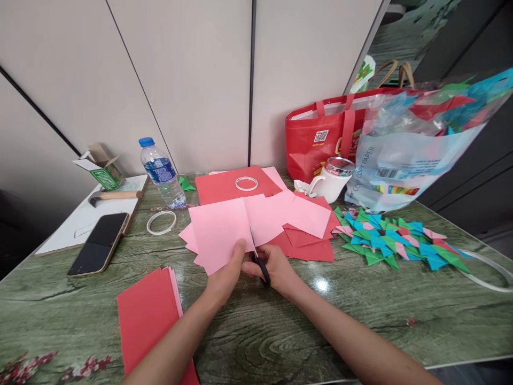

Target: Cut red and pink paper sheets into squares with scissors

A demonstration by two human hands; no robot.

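Observation:
A sheet of pink paper (218, 230) is pinched in my left hand (225, 272), its thumb lying on top near the lower edge. My right hand (276, 267) is closed round the black handles of a pair of scissors (262, 270). The scissor blades point away from me and lie along a cut line in the pink paper, between its left and right parts. More pink pieces (308, 214) spread to the right, over red sheets (308, 243). Beneath the held sheet, other pink corners stick out at the left. The fingers under the paper are hidden.
Folded red paper (148, 321) lies front left. Behind it are a phone (98, 243), a hammer-like tool (120, 195), a tape roll (161, 222) and a water bottle (162, 174). At right stand a white mug (332, 182), a red bag (304, 141), a plastic bag (385, 176) and folded paper pieces (388, 238).

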